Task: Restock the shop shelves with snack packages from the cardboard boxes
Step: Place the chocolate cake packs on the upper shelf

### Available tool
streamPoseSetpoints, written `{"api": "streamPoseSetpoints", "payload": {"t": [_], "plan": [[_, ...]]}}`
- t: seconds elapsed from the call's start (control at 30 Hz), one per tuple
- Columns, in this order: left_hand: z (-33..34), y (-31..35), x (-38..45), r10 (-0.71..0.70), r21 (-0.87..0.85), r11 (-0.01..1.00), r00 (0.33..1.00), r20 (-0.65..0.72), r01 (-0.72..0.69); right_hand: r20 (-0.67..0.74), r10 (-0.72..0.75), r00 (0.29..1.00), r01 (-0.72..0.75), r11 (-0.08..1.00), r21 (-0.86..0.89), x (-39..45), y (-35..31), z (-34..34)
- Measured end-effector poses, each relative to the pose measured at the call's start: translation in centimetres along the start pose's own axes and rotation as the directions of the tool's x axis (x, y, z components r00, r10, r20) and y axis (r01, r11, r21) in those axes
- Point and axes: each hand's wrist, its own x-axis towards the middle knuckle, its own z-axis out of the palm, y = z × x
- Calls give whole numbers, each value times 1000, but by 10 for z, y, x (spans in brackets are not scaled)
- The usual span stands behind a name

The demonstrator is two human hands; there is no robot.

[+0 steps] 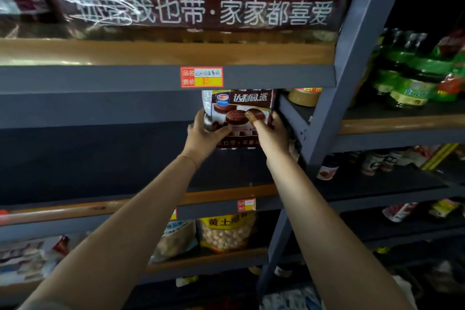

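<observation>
Snack package (241,114), brown with chocolate pies printed on it, held upright at the right end of the middle shelf (100,158), close against the blue upright post (324,118). Gripped by both: left hand (203,133) with fingers curled round the lower left edge, right hand (273,133) pinching the lower right edge, thumb on the front.

Risks, as a guess: glossy film, so could slip when either grip loosens; could topple forward with nothing beside it for support; top edge sits just under the shelf lip carrying the price tag (201,77), so could snag or crumple if lifted.

Room: tight on the right against the post, low overhead; wide dark bare run of shelf to the left, and depth behind. Orange front rail (226,194) along the near edge, well below the package. Nut bags (226,231) on the shelf beneath.
</observation>
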Motion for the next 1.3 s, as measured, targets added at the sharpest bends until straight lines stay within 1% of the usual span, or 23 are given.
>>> {"api": "streamPoseSetpoints", "payload": {"t": [0.1,0.2,0.27,0.43,0.57,0.63,0.73,0.77,0.83,0.9,0.97,1.03,1.17,1.3], "plan": [[6,-7,15,30,30,999,999,-11,-29,-26,11,1000,-10,1000,21,7,6,3],[12,-12,23,48,10,999,999,-5,-48,-4,33,999,-33,999,18,13,13,4],[14,-11,23,63,8,998,998,2,-63,-15,23,1000,-23,999,33,16,16,7],[16,-8,22,102,11,995,994,25,-103,-55,-8,998,8,1000,1,19,22,16],[14,-5,19,122,27,992,992,33,-123,-20,0,1000,-1,1000,-7,17,22,13],[13,0,15,125,25,992,990,69,-127,-13,20,1000,-19,1000,14,14,21,10],[8,10,5,69,37,997,993,96,-73,-35,54,998,-52,997,56,2,16,5],[5,13,2,30,63,997,997,69,-35,-38,59,998,-56,995,81,-4,15,3],[-5,21,-10,-55,137,989,997,-46,61,-36,30,999,-24,985,172,-17,14,-2],[-21,27,-26,-67,141,986,990,-124,85,4,1,1000,-2,956,293,-31,12,-3],[-38,32,-46,-33,79,996,992,-120,42,83,-24,996,-10,919,395,-47,8,-2],[-52,34,-65,1,77,997,995,-97,7,135,-42,990,-22,899,438,-66,3,1],[-78,33,-102,49,96,994,998,-28,-46,210,-91,973,-7,906,423,-109,4,11],[-121,7,-138,42,50,998,998,42,-45,272,-77,959,-30,930,367,-154,13,40]]}}
